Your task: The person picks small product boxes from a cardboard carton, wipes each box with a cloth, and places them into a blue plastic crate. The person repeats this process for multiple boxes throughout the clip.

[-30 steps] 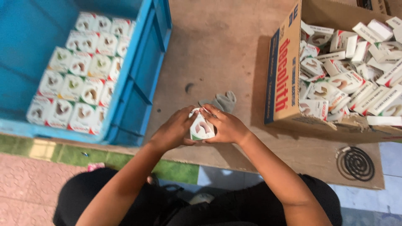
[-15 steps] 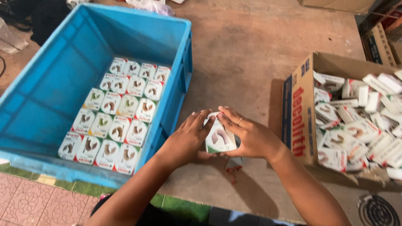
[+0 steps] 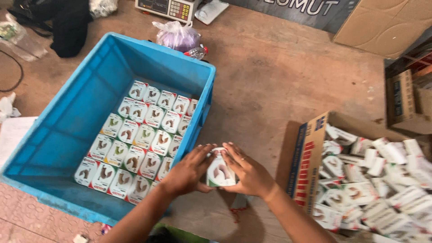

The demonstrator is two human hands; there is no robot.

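A small white carton point(image 3: 220, 172) is held upright between both hands, just to the right of the blue plastic crate point(image 3: 54, 135) and close to that crate's near right corner. A brown curved picture and a green band are shown on the carton's front face.

Inside the blue plastic crate, rows of packed cartons point(image 3: 135, 144) of the same kind are laid flat and touching one another, filling the right-hand part of the crate floor, while the left part of the floor is seen as bare blue plastic. Behind the crate's far right corner, a knotted plastic bag point(image 3: 177, 35) is seen on the brown floor, and a weighing scale point(image 3: 167, 8) lies further back, at the top edge of the view.

The left hand point(image 3: 186, 174) is pressed against the carton's left side, fingers closed around it, with the wrist overlapping the crate's right wall. The right hand point(image 3: 248, 173) is wrapped over the carton's right side and top, so the carton is gripped from both sides.

Well to the right of the crate, an open cardboard box point(image 3: 310, 157) is seen, heaped with loose cartons point(image 3: 382, 180) lying at mixed angles. More cardboard boxes point(image 3: 400, 99) are stacked behind it.
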